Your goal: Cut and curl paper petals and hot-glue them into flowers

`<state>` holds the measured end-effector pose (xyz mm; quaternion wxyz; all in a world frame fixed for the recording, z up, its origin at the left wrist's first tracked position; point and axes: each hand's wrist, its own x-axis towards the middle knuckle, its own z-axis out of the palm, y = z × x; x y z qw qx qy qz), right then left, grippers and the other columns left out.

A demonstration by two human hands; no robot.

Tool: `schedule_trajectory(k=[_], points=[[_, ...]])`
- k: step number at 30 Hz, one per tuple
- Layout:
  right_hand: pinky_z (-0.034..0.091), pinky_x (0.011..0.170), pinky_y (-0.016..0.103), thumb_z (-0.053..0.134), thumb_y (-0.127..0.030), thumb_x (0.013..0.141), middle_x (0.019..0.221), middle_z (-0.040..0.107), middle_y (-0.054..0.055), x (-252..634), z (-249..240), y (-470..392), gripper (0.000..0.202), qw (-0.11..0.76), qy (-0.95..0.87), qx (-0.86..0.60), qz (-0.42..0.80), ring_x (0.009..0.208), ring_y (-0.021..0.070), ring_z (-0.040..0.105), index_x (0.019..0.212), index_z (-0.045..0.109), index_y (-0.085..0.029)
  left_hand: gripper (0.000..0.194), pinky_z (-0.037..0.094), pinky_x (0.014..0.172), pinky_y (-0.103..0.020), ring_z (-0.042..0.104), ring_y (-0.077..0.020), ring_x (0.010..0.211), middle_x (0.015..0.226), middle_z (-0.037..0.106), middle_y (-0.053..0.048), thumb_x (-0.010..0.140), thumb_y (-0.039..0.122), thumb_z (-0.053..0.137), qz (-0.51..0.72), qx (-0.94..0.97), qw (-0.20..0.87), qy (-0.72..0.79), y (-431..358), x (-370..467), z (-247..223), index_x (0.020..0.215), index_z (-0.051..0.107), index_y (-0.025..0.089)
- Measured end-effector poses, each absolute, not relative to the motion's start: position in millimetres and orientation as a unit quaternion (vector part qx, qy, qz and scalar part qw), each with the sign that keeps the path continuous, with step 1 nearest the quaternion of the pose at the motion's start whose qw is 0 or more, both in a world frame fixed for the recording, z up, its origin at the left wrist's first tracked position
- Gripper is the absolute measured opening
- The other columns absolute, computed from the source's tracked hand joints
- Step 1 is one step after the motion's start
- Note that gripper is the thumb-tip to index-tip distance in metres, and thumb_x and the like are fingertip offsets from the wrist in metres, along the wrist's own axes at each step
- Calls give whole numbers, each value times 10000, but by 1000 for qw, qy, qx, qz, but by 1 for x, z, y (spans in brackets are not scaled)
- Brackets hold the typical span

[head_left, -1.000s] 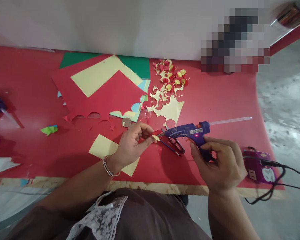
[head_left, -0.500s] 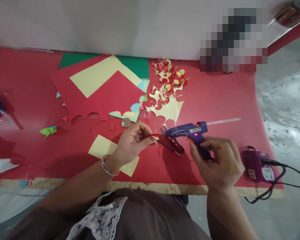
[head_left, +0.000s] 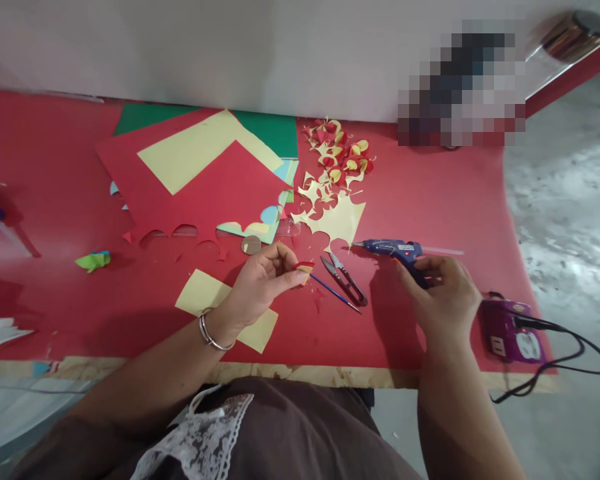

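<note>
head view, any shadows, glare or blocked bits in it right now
In the head view, a soft shadow falls on the red table beside the right hand and below the glue gun; in the head view, pale sheen mottles the grey floor; in the head view, a pixelated patch hides part of the upper right.

Dim, flat light here, my right hand (head_left: 443, 290) throwing a soft shadow (head_left: 393, 313) on the red table (head_left: 445, 200), floor (head_left: 555, 200) glaring, edges wide-angle warped, upper-right patch (head_left: 463, 87) pixelated.
</note>
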<state>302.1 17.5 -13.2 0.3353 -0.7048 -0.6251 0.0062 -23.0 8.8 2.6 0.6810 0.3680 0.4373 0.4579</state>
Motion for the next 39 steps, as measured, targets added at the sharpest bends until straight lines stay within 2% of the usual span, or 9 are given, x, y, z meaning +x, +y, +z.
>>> schedule_trajectory(k=[5,11,16,19,21,26,31,39], points=[[451,630,335,866,-362,838,786,707,34,308,-20,25,239,311,-673,-671,1,665,212,664,846,660,-240,275,525,660,-214,629,-81,689,779,646,36,825,227,860,458,345,695,433,9,-24,5,867,591,195],[454,710,348,870,-485,820,936,677,26,301,-20,20,343,266,-646,-716,1,781,225,641,950,675,-234,294,505,655,-223,609,-86,679,738,640,40,817,240,861,452,323,708,435,10,-23,5,869,574,197],[555,826,414,829,-436,897,1022,715,85,275,-3,13,266,326,-693,-642,-47,987,280,664,982,695,-222,328,513,667,-237,620,-92,670,732,648,42,790,257,885,447,309,716,438,11,-22,8,871,572,196],[593,717,339,742,-307,991,1021,737,75,243,13,8,105,357,-748,-558,43,847,201,700,1026,690,-222,348,505,668,-230,621,-88,667,728,642,45,770,259,902,447,298,716,445,11,-21,11,856,572,192],[609,692,322,707,-233,1011,1041,744,76,221,20,6,56,365,-779,-504,78,825,186,718,1063,685,-231,362,499,666,-229,620,-84,663,736,643,46,756,258,916,448,291,715,451,12,-20,12,851,572,191],[641,837,339,702,-83,981,1040,756,90,188,24,9,218,387,-834,-390,50,950,215,759,1145,667,-223,380,503,686,-232,648,-89,681,762,673,40,761,262,924,450,273,729,438,12,-21,14,850,562,190],[609,753,299,708,-74,978,998,763,66,180,18,10,234,375,-856,-356,23,827,177,743,1152,663,-225,379,524,709,-227,640,-79,684,735,641,57,758,261,938,448,257,748,417,14,-21,15,834,576,178],[592,704,294,694,-77,980,964,752,66,181,9,8,223,378,-857,-348,31,772,166,727,1149,683,-222,370,528,700,-240,644,-93,691,740,637,46,762,273,931,431,276,758,405,13,-20,11,813,576,184]])
